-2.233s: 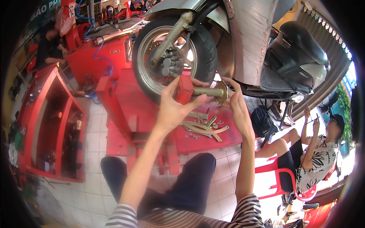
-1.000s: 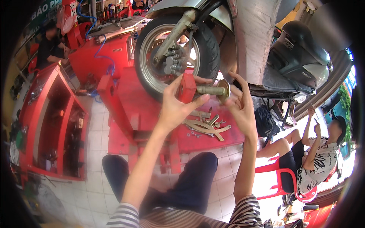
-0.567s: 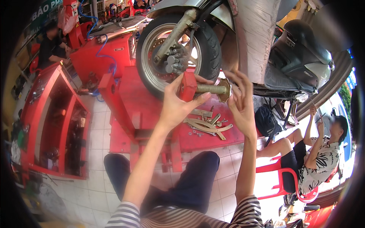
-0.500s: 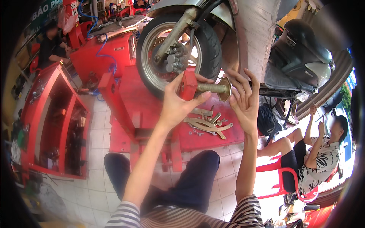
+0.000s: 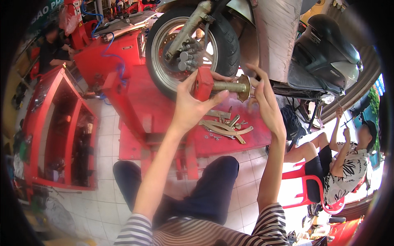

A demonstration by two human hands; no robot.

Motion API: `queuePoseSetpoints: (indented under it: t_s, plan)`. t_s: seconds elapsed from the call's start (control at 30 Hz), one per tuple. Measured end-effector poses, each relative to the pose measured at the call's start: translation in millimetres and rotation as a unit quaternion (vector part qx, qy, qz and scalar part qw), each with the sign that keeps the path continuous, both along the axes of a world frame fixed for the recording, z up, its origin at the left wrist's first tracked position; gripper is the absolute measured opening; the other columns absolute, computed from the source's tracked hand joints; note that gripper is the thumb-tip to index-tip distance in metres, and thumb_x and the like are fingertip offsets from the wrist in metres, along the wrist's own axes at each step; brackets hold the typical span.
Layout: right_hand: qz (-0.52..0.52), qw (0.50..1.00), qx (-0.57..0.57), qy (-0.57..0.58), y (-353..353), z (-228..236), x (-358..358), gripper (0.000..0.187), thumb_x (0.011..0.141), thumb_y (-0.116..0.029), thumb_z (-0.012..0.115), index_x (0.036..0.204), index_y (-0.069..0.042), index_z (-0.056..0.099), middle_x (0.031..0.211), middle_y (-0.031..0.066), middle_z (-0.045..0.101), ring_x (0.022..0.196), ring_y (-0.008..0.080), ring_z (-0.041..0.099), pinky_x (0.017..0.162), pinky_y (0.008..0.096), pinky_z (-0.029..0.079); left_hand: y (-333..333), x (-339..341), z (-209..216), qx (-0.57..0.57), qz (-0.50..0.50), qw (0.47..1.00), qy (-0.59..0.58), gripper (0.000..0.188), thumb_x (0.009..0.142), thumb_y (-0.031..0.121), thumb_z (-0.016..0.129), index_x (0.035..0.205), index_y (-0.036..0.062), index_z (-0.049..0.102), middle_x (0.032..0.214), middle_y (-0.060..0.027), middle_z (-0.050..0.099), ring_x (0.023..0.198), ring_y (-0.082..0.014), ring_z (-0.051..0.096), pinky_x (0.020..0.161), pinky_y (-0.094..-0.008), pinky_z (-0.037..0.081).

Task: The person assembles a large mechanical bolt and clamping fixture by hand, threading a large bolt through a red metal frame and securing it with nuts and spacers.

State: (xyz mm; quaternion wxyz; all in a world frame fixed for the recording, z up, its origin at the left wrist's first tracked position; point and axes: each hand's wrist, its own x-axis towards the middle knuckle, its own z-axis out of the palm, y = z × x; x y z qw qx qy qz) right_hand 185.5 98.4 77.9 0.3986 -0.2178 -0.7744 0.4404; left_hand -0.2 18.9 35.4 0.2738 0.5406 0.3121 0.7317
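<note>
The wearer's striped shirt [image 5: 184, 233] and dark trousers [image 5: 211, 184] were nearest, the knees bent over a pale tiled floor [image 5: 106, 139]. Ahead, the left hand [image 5: 193, 104] had its fingers clamped round a red block [image 5: 204, 84], the thumb lying just below a threaded bolt [image 5: 230, 87]. This bolt ran out sideways from the block, above the platform, and carried a brass-coloured disc [image 5: 244, 88] at its far end. The right hand [image 5: 269, 104] was at that disc, its fingers bent and partly apart; whether they gripped it could not be told. Below, the red platform [image 5: 162, 110] looked scuffed and dusty, with curved metal strips [image 5: 223, 129] and small loose hardware near its front edge. An open-fronted red cabinet [image 5: 70, 143] stood on the tiles to the left. On the platform, just beyond the hands, was the front wheel [image 5: 230, 49] of a scooter with a scratched silver front panel [image 5: 276, 41]. At right, a person in a patterned shirt [image 5: 347, 168] sat on a red plastic chair [image 5: 305, 184]. Farther back were a red housing [image 5: 123, 51], a coiled blue hose [image 5: 117, 61] and, at left, a person in dark clothes [image 5: 50, 53].
</note>
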Motion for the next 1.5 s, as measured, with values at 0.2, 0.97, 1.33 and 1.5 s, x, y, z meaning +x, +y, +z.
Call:
queuePoseSetpoints:
  t_s: [0.2,0.97,1.33,1.5]
  plan:
    - [0.003,0.998,-0.064,0.001,-6,6,-2,0.061,0.093,-0.016,0.063,0.144,-0.004,0.032,0.126,0.0150,0.059,0.115,0.0220,0.060,0.087,0.0314,0.052,2,0,0,0.016,-0.010,1.000,-0.001,0.034,0.082,0.007,0.077,0.110,-0.0033,0.061,0.109,-0.0133,0.070,0.102,-0.0157,0.064,0.095,-0.0321,0.049]
    - [-0.018,0.997,0.078,0.002,-11,-1,-4,0.052,0.098,-0.016,0.055,0.142,-0.003,0.032,0.115,0.0181,0.063,0.102,0.0232,0.067,0.082,0.0316,0.054,2,-1,-6,0.015,-0.019,0.999,-0.022,0.033,0.084,0.008,0.075,0.111,-0.0037,0.060,0.110,-0.0143,0.069,0.099,-0.0159,0.066,0.092,-0.0317,0.052]
    - [0.008,0.997,-0.041,-0.059,-14,14,-2,0.069,0.087,-0.010,0.067,0.145,-0.005,0.030,0.123,0.0174,0.059,0.113,0.0236,0.060,0.093,0.0333,0.049,4,-3,-9,0.026,0.014,0.999,0.016,0.033,0.083,0.006,0.075,0.112,-0.0031,0.060,0.109,-0.0124,0.069,0.101,-0.0159,0.064,0.093,-0.0315,0.051]
    - [-0.001,0.989,0.147,-0.025,-14,-2,-7,0.065,0.090,-0.010,0.066,0.145,-0.004,0.031,0.119,0.0169,0.062,0.102,0.0231,0.065,0.093,0.0348,0.050,6,1,-11,0.041,-0.008,0.999,-0.028,0.034,0.083,0.007,0.076,0.112,-0.0029,0.062,0.107,-0.0093,0.069,0.101,-0.0135,0.063,0.092,-0.0304,0.049]
